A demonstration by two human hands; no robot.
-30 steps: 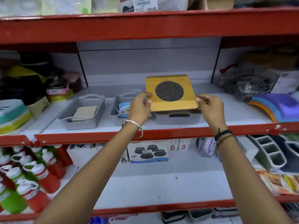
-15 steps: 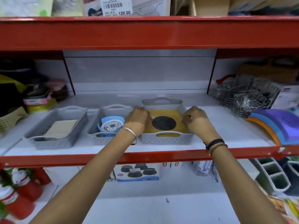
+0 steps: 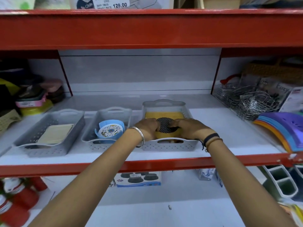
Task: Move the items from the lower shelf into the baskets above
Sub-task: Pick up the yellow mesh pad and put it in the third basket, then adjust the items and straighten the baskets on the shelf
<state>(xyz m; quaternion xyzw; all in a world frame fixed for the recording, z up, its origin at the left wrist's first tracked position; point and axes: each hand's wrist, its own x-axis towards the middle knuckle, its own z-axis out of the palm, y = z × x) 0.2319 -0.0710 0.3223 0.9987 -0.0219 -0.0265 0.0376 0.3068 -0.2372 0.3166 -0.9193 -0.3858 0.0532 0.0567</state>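
Observation:
Three grey baskets stand in a row on the upper shelf. The right basket [image 3: 165, 145] holds a yellow board with a round black mesh [image 3: 164, 116] lying flat. My left hand [image 3: 148, 128] and my right hand [image 3: 188, 129] both rest on the board's near part inside that basket, fingers curled over it beside the mesh. The middle basket [image 3: 108, 112] holds a blue pack with a floral disc [image 3: 110, 131]. In the left basket [image 3: 49, 149] lies a cream flat pad [image 3: 55, 133]. On the lower shelf a boxed set of black moulds [image 3: 137, 179] stands at the back.
Red shelf beams run above and below the baskets. Wire baskets [image 3: 247, 100] and coloured plastic sheets [image 3: 282, 128] fill the right of the upper shelf, containers [image 3: 31, 102] the left. Red and green bottles [image 3: 18, 199] and a white divided holder [image 3: 282, 182] sit on the lower shelf.
The yellow board went from held up in front of the shelf down into the right basket. Both hands followed it and now press on it closer to the mesh.

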